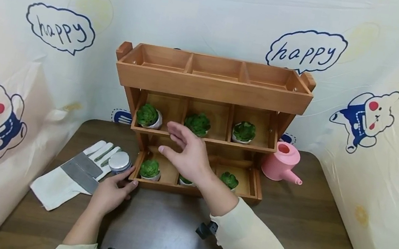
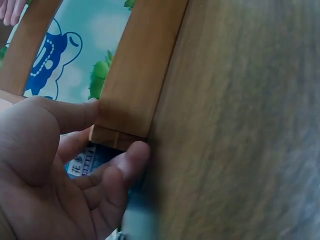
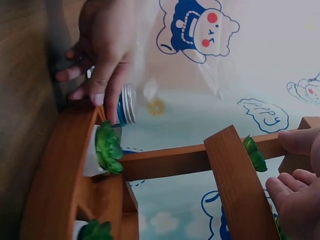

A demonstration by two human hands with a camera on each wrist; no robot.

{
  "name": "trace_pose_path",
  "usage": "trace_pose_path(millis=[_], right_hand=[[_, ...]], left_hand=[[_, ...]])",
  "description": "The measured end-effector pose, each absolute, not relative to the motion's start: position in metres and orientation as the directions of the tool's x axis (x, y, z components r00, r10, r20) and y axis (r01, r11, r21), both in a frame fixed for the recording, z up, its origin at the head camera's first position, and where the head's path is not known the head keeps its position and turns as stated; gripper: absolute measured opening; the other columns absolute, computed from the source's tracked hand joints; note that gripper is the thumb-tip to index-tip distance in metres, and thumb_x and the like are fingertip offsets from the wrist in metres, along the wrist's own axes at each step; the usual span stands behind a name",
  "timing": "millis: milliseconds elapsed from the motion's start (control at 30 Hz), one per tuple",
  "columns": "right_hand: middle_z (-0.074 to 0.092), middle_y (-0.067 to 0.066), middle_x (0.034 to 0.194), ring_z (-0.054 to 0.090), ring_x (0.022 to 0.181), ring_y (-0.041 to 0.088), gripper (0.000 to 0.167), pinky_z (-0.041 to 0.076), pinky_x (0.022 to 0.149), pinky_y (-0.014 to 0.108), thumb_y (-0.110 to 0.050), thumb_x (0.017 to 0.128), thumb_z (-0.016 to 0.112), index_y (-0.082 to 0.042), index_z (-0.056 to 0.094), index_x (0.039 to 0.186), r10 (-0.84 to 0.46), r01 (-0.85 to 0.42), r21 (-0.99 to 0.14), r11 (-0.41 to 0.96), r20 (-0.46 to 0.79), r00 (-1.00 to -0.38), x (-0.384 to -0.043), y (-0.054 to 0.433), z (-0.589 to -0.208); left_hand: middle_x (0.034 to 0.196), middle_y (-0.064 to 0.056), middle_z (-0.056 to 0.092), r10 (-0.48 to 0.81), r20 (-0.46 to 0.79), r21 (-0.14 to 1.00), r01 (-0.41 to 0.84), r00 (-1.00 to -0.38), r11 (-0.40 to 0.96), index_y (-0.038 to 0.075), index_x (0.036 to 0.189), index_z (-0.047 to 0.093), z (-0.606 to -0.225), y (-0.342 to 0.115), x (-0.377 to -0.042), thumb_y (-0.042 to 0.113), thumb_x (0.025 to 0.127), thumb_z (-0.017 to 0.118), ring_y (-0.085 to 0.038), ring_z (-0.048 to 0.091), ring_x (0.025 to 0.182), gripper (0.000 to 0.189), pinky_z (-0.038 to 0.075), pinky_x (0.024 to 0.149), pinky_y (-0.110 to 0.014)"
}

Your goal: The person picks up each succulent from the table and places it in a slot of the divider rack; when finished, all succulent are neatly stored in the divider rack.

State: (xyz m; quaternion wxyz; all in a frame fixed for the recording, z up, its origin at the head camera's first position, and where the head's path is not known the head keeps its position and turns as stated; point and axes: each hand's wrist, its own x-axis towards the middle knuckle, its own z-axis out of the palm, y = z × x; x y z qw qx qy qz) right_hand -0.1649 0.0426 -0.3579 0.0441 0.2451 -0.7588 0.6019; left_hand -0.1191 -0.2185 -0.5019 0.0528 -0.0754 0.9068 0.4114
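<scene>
A three-tier wooden plant shelf [image 1: 212,90] stands at the back of the table. Its lower left corner is gripped by my left hand [image 1: 112,193], thumb against the front board [image 2: 132,65]. In front of the middle tier hovers my right hand [image 1: 192,155], fingers extended and holding nothing. Potted succulents fill the middle tier: one left [image 1: 147,115], one centre [image 1: 197,123] and one right [image 1: 244,132]. On the bottom tier sit a left succulent [image 1: 149,169], a right succulent [image 1: 229,180] and a middle pot [image 1: 186,181] mostly hidden by my right hand.
Left of the shelf, a jar with a silver lid [image 1: 120,161] stands by the fingers of a white and grey work glove [image 1: 78,171]. A pink watering can [image 1: 282,160] is at the shelf's right side. Printed cloth [image 1: 209,9] hangs around the table [image 1: 296,225].
</scene>
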Motion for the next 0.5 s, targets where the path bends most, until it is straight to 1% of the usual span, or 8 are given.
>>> trace_pose_path(millis=[67,133,233,333,400,500], right_hand=[[0.06,0.011,0.146,0.062,0.13,0.018,0.059,0.049,0.102,0.026,-0.007,0.092,0.08,-0.007,0.056,0.146,-0.307,-0.426,-0.896,0.127,0.373,-0.876,-0.159,0.049,-0.362],[0.061,0.01,0.145,0.062,0.13,0.017,0.057,0.049,0.102,0.03,-0.005,0.092,0.079,-0.005,0.057,0.145,-0.297,-0.434,-0.897,0.084,0.393,-0.87,-0.155,0.056,-0.368],[0.062,0.01,0.142,0.061,0.131,0.023,0.055,0.049,0.104,0.035,0.0,0.091,0.078,-0.003,0.058,0.142,-0.286,-0.466,-0.885,0.008,0.445,-0.849,-0.15,0.067,-0.376],[0.064,0.009,0.14,0.06,0.131,0.035,0.053,0.048,0.105,0.036,0.003,0.091,0.077,0.0,0.059,0.14,-0.277,-0.491,-0.87,-0.042,0.483,-0.831,-0.146,0.079,-0.385],[0.064,0.01,0.139,0.06,0.129,0.039,0.052,0.049,0.105,0.036,0.004,0.09,0.078,0.001,0.059,0.139,-0.273,-0.502,-0.864,-0.045,0.494,-0.826,-0.143,0.086,-0.391],[0.065,0.012,0.138,0.061,0.127,0.039,0.052,0.049,0.105,0.038,0.004,0.09,0.078,0.001,0.059,0.138,-0.265,-0.513,-0.858,-0.027,0.501,-0.824,-0.138,0.097,-0.401]], left_hand=[[0.091,-0.005,0.073,-0.074,-0.171,0.734,-0.177,-0.982,0.655,0.026,0.156,0.05,-0.498,-0.219,-0.119,0.041,0.1,0.07,-0.018,0.07,0.071,0.062,0.049,0.065,-0.035],[0.092,-0.006,0.072,-0.056,-0.183,0.73,-0.173,-0.982,0.661,0.026,0.157,0.049,-0.493,-0.22,-0.117,0.04,0.1,0.069,-0.019,0.07,0.073,0.062,0.049,0.064,-0.035],[0.1,-0.008,0.073,-0.038,-0.195,0.717,-0.169,-0.98,0.677,0.026,0.157,0.048,-0.487,-0.222,-0.114,0.04,0.101,0.068,-0.019,0.071,0.075,0.061,0.051,0.065,-0.035],[0.113,-0.011,0.073,-0.035,-0.177,0.683,-0.149,-0.984,0.716,0.026,0.158,0.047,-0.484,-0.225,-0.109,0.041,0.101,0.067,-0.017,0.07,0.078,0.061,0.051,0.068,-0.036],[0.118,-0.012,0.073,-0.044,-0.145,0.657,-0.129,-0.988,0.743,0.027,0.157,0.048,-0.482,-0.227,-0.106,0.042,0.101,0.066,-0.02,0.071,0.086,0.061,0.052,0.072,-0.039],[0.12,-0.01,0.074,-0.057,-0.064,0.629,-0.085,-0.996,0.772,0.027,0.156,0.05,-0.481,-0.228,-0.102,0.043,0.101,0.065,-0.026,0.072,0.099,0.059,0.052,0.079,-0.047]])
